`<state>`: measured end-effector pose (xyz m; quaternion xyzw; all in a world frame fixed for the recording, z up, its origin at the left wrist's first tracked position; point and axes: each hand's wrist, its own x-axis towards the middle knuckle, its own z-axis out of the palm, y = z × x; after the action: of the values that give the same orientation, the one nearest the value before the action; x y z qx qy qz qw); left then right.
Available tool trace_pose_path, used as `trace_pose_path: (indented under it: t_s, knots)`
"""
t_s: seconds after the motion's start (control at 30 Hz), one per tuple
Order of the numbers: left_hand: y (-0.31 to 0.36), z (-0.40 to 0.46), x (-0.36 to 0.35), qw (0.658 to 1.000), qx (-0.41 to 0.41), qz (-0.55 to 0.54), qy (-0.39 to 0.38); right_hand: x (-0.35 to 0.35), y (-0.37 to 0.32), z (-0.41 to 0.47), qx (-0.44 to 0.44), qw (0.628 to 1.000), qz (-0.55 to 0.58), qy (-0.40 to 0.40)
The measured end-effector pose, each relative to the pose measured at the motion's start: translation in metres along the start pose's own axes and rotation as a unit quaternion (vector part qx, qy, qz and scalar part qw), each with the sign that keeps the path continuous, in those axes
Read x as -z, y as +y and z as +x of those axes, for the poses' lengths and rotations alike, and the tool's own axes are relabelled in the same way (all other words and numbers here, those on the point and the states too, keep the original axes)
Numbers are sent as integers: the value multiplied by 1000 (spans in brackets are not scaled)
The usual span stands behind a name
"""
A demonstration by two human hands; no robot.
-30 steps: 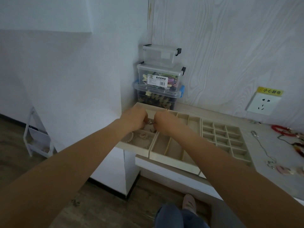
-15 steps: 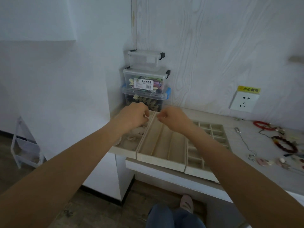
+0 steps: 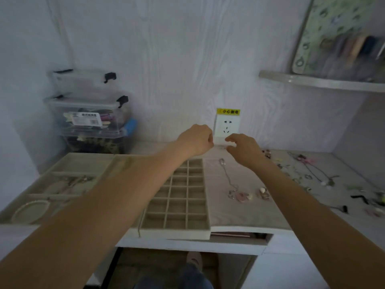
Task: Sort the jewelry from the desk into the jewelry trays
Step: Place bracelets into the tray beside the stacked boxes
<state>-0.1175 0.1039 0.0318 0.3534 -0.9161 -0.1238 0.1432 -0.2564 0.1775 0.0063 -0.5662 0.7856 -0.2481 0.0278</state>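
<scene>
Hands over far desk (image 3: 239, 213), three trays (image 3: 177, 222) left, jewelry (image 3: 241, 195) scattered right, three stacked bins (image 3: 89, 113) far left.
Left hand (image 3: 196, 139) fisted, contents unclear; right hand (image 3: 242, 148) loosely curled, empty. Both shifted right off leftmost tray since earlier.

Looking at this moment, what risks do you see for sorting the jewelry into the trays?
1. The grid tray juts past the desk front edge; a bump from the left forearm crossing it might tip it off.
2. The silver chain necklace lies just below both hands; the right hand could snag or drag it.
3. The small pieces scattered at the right lie close together, so chains may tangle when lifted.
</scene>
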Motion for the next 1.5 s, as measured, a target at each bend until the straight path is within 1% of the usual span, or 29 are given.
trace_pose_path:
  t_s: [0.2, 0.33, 0.4, 0.57, 0.63, 0.7, 0.73, 0.83, 0.87, 0.93, 1.0, 1.1, 1.17, 1.2, 1.27, 1.3, 1.33, 1.4, 1.5]
  knots:
    - [37, 78, -56, 998, -41, -8, -52, 12, 82, 35, -65, 997, -32, -28]
    - [49, 122, -94, 990, -70, 1, -126, -4, 126, 66, -90, 992, -78, -44]
    - [52, 141, -113, 987, -75, 11, -145, -17, 142, 77, -102, 989, -92, -48]
    - [47, 170, -138, 991, -82, 48, -90, -34, 160, 95, -108, 985, -138, -2]
    - [44, 174, -140, 990, -102, 65, -77, -32, 161, 98, -96, 985, -142, -16]
    - [43, 176, -138, 989, -121, 66, -56, -26, 163, 100, -72, 987, -143, -12]
    - [43, 176, -137, 990, -125, 48, -38, -22, 162, 100, -60, 990, -125, 3]
    - [48, 173, -121, 991, -122, -54, 17, -5, 155, 94, -47, 996, 33, 66]
    - [49, 172, -115, 987, -126, -90, 33, 1, 150, 92, -41, 992, 78, 85]
    - [53, 166, -101, 978, -128, -156, 53, 11, 139, 87, -17, 987, 118, 110]
    - [55, 156, -88, 961, -111, -244, 70, 18, 126, 81, -13, 978, 173, 115]
    - [55, 134, -65, 915, -48, -398, 50, 26, 102, 68, -34, 947, 309, 87]
    - [51, 114, -47, 881, -7, -471, 36, 31, 82, 56, -52, 924, 374, 59]
    - [48, 101, -38, 866, 13, -498, 36, 34, 70, 49, -70, 905, 418, 39]
    - [39, 77, -20, 842, 53, -535, 46, 36, 46, 33, -102, 853, 512, -15]
    - [34, 65, -12, 832, 70, -547, 54, 36, 34, 26, -104, 832, 543, -42]
    - [26, 53, -5, 824, 84, -556, 63, 35, 22, 19, -97, 821, 560, -63]
    - [8, 22, 11, 819, 103, -558, 83, 26, -5, 5, -68, 820, 562, -89]
    - [-18, -13, 28, 836, 122, -522, 119, 10, -42, -9, -28, 834, 541, -106]
